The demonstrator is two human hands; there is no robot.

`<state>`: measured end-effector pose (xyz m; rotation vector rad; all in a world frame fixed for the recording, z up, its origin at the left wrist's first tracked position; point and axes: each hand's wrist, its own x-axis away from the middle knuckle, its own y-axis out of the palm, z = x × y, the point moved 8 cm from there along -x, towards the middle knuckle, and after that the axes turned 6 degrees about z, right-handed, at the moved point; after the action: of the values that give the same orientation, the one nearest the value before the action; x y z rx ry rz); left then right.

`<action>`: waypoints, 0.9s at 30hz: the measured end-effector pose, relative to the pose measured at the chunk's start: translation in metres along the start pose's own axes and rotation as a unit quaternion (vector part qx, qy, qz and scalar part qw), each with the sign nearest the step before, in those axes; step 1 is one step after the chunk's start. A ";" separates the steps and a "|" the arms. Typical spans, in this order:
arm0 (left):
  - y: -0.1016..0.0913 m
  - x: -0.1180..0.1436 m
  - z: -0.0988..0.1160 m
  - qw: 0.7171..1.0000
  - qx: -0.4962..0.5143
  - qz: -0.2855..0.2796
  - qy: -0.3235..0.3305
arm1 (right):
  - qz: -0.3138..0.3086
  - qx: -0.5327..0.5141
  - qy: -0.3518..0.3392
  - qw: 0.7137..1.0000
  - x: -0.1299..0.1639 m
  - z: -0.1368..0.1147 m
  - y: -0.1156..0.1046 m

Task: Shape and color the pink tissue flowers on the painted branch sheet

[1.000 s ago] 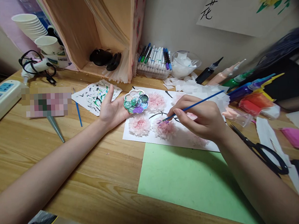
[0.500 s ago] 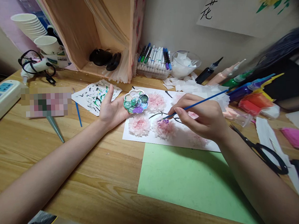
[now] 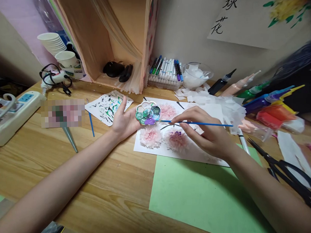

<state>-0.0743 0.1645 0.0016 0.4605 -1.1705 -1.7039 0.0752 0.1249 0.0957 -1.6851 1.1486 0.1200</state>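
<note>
While your left hand [image 3: 123, 121] cradles the flower-shaped paint palette [image 3: 148, 113] on curled fingers, your right hand [image 3: 207, 131] pinches the thin blue paintbrush [image 3: 196, 123], lying nearly level, tip pointing left at the palette.

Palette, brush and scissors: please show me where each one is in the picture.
palette [image 3: 148, 113], head view, on its middle paint wells
brush [image 3: 212, 123], head view, on the blue handle behind the right hand
scissors [image 3: 287, 169], head view, on the black handles near the pivot
</note>
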 end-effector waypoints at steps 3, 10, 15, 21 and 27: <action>0.000 0.000 -0.001 1.000 -0.002 -0.004 -0.002 | -0.013 0.000 -0.006 1.000 0.002 -0.001 0.005; -0.002 0.000 -0.001 1.000 -0.007 -0.005 -0.008 | -0.004 -0.020 0.004 1.000 0.001 0.001 0.000; 0.000 0.000 -0.001 1.000 -0.012 0.004 -0.002 | 0.091 -0.074 0.071 0.991 0.004 0.016 -0.023; -0.001 0.000 -0.001 1.000 -0.019 0.003 0.000 | 0.068 -0.043 0.031 0.996 0.003 0.008 -0.019; -0.001 0.000 -0.001 1.000 -0.012 0.002 -0.001 | 0.048 -0.017 0.013 0.999 0.001 0.003 -0.011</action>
<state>-0.0742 0.1646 0.0002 0.4409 -1.1499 -1.7136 0.0846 0.1266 0.1013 -1.6648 1.2547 0.1789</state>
